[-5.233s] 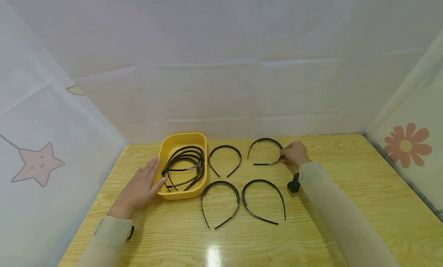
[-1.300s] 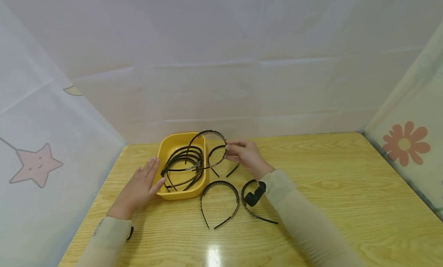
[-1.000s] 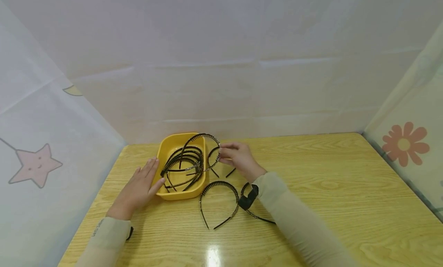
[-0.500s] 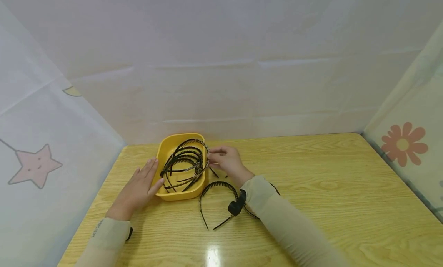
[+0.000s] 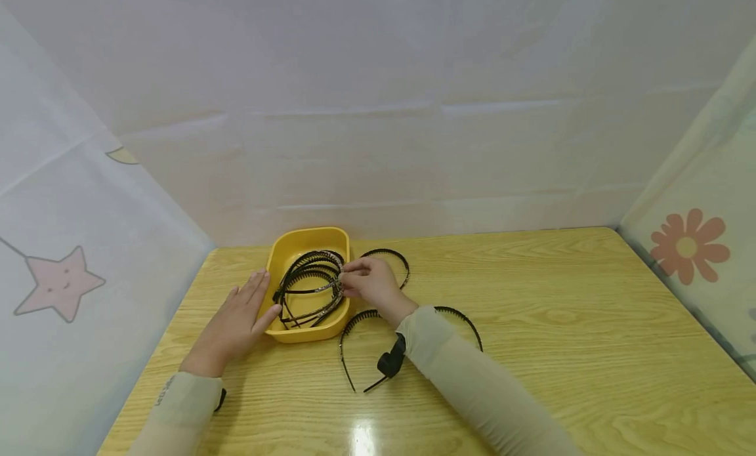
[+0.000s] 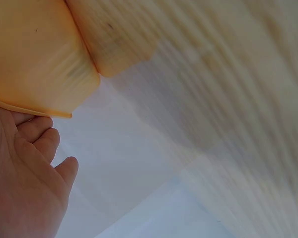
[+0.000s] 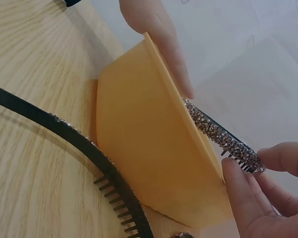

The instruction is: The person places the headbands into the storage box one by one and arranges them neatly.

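Note:
A yellow plastic tub [image 5: 298,239] stands at the table's back left with several black toothed headbands [image 5: 295,272] piled inside. My left hand [image 5: 236,315] rests against its left rim, fingers extended; the left wrist view shows those fingers [image 6: 42,141] by the rim. At the opposite rim, my right hand [image 5: 378,289] pinches a headband between thumb and fingers. In the right wrist view, that headband [image 7: 218,133] has glittery stones, its comb teeth point downward, and part of it is hidden behind the tub wall. In the head view it overlaps the pile.
Right of the tub, one headband [image 5: 407,266] lies on the wooden table [image 5: 561,311], partly covered by my right hand. Two more, a front left headband [image 5: 342,351] and a front right headband [image 5: 469,321], lie partly under my right forearm. A pale curtain [image 5: 378,147] hangs behind.
My right hand picked up the headband from the table's back right, carried it left and lowered it into the tub, still pinched. My left hand stays at the tub's rim.

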`<action>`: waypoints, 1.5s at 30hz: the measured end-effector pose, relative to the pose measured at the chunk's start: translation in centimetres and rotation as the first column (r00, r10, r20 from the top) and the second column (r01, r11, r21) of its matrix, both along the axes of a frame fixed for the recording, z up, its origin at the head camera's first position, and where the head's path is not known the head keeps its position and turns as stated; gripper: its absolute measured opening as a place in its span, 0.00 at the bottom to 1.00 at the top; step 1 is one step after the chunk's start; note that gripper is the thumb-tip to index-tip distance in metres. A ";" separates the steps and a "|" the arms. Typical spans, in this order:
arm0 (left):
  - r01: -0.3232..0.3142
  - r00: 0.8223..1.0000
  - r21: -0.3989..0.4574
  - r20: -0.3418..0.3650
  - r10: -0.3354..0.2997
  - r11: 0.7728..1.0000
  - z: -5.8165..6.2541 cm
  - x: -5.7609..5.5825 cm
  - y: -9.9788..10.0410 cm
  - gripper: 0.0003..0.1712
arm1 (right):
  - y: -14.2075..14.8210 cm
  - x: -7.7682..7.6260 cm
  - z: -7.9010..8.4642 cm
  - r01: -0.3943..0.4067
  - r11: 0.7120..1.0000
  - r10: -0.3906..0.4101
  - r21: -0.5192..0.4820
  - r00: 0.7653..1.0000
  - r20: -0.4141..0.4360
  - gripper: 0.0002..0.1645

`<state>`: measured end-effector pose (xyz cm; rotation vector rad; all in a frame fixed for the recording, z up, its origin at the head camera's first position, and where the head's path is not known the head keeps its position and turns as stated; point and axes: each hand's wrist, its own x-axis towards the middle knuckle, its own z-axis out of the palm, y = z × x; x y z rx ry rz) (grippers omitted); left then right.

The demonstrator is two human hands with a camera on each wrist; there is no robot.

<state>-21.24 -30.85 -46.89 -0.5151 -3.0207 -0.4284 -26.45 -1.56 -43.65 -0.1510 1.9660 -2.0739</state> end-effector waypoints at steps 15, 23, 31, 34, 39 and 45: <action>0.000 1.000 -0.001 0.000 0.000 1.000 -0.1 -0.1 -0.1 0.45 | -0.7 0.4 0.2 0.012 0.986 0.011 0.166 0.990 -0.140 0.12; -0.006 1.000 0.004 0.005 0.006 1.000 0.1 0.0 0.0 0.45 | -0.9 0.8 0.3 0.017 0.972 0.030 0.233 0.980 -0.197 0.15; -0.004 1.000 0.005 0.019 0.004 1.000 0.2 0.0 0.1 0.45 | 0.0 0.8 0.3 0.004 0.961 0.073 0.275 0.961 -0.267 0.12; -0.003 1.000 0.003 0.016 0.003 1.000 0.2 -0.1 0.2 0.45 | 0.6 0.8 0.5 0.010 0.950 0.090 0.311 0.947 -0.308 0.11; -0.001 1.000 0.002 0.012 0.001 1.000 0.3 -0.1 0.2 0.45 | 1.9 1.2 1.1 0.022 0.923 0.129 0.384 0.923 -0.363 0.08; -0.005 1.000 0.004 0.018 0.005 1.000 0.3 0.0 0.3 0.45 | 3.6 1.5 1.6 0.041 0.887 0.187 0.460 0.879 -0.439 0.07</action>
